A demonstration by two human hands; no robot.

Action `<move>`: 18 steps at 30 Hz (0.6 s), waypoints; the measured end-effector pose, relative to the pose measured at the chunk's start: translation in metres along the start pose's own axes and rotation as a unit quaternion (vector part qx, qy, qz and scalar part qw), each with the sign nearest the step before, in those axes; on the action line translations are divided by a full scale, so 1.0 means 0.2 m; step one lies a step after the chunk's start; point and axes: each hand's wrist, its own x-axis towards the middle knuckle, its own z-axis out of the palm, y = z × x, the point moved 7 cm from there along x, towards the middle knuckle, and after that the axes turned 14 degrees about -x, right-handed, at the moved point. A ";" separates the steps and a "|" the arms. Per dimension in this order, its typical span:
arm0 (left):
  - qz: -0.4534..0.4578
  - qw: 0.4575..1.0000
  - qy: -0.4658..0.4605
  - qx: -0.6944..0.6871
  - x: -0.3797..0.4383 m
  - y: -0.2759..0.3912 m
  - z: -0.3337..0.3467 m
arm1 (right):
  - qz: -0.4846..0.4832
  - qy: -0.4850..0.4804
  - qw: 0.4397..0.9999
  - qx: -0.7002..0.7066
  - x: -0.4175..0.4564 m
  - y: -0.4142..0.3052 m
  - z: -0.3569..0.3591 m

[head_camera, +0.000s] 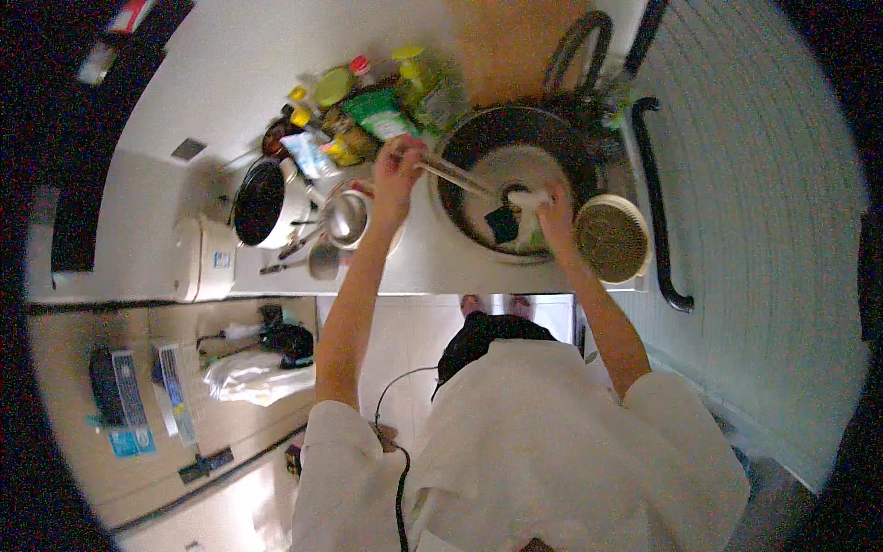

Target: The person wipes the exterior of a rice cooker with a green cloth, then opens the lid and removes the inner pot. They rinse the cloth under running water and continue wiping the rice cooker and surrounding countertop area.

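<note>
My left hand (400,165) grips a pair of long thin sticks (457,176), perhaps chopsticks or tongs, which reach over the round sink basin (452,207). On the basin's right side, my right hand (557,214) holds a small white thing (528,198), blurred and partly hidden by the fingers. A dark, squarish piece (503,225) lies or hangs just left of that hand; which one cannot be told. Pale green matter shows below it, near the basin's front rim. The basin's drain is partly visible behind the white thing.
Right of the basin stands a round strainer basket (612,239), near a black rail (661,207). Bottles and bags, one a green packet (379,116), crowd the back left. A pot (261,201), a metal bowl (347,218) and a white canister (205,259) stand on the left counter.
</note>
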 end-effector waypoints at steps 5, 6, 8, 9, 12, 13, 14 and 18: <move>0.179 0.946 -0.117 0.242 0.10 -0.34 0.45 | -0.008 -0.061 0.983 -0.175 0.73 -0.13 -0.12; 0.076 0.975 -0.119 0.172 0.17 -0.53 0.42 | -0.077 -0.057 0.977 -0.188 0.87 -0.10 -0.09; 0.082 0.966 -0.173 0.172 0.28 -0.76 0.48 | -0.279 0.008 0.904 -0.324 1.14 0.10 0.01; 0.161 0.936 -0.246 0.194 0.26 -0.79 0.65 | -0.378 0.083 0.801 -0.457 1.25 0.31 -0.01; 0.199 0.923 -0.241 0.225 0.18 -0.61 0.80 | -0.461 0.135 0.680 -0.554 1.30 0.51 0.09; 0.225 0.917 -0.222 0.245 0.18 -0.59 0.78 | -0.457 0.109 0.698 -0.540 1.26 0.47 0.14; 0.251 0.908 -0.208 0.262 0.18 -0.57 0.78 | -0.447 0.086 0.716 -0.530 1.22 0.46 0.15; 0.138 0.933 -0.207 0.260 0.33 -0.72 0.66 | -0.173 -0.055 0.893 -0.411 1.00 0.15 0.06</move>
